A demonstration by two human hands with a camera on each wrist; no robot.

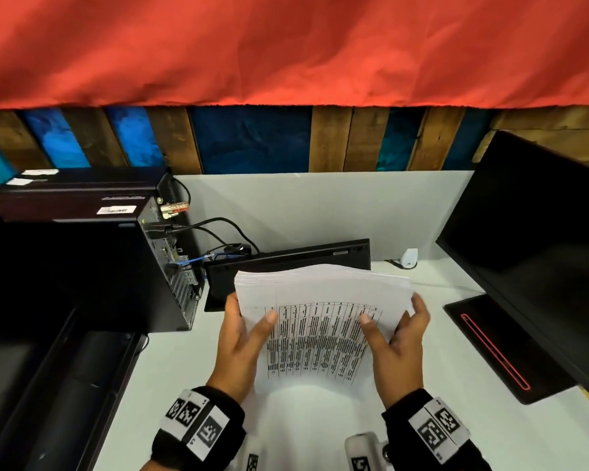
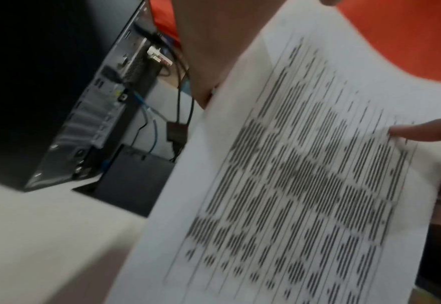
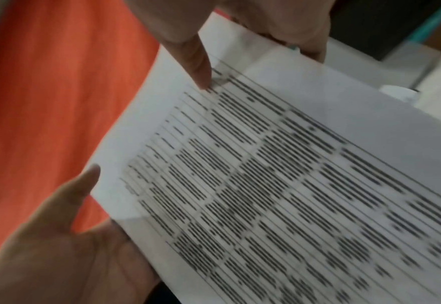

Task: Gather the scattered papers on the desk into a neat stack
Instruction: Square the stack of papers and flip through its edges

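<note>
— How many stacks of paper do you count?
— One stack of papers (image 1: 323,300), many sheets; the edges blur together, so I can't number them.
— Hands?
— Two: a left hand (image 1: 240,341) and a right hand (image 1: 400,345), each with one marker-covered wristband.
— And the machines?
— One computer tower (image 1: 82,266), one monitor (image 1: 541,249) on the right, one keyboard (image 1: 286,263) propped up behind the papers.
— Cables?
— Several at the tower's back, perhaps four or five, one of them blue. Two white labels sit on the dark boxes beyond.
</note>
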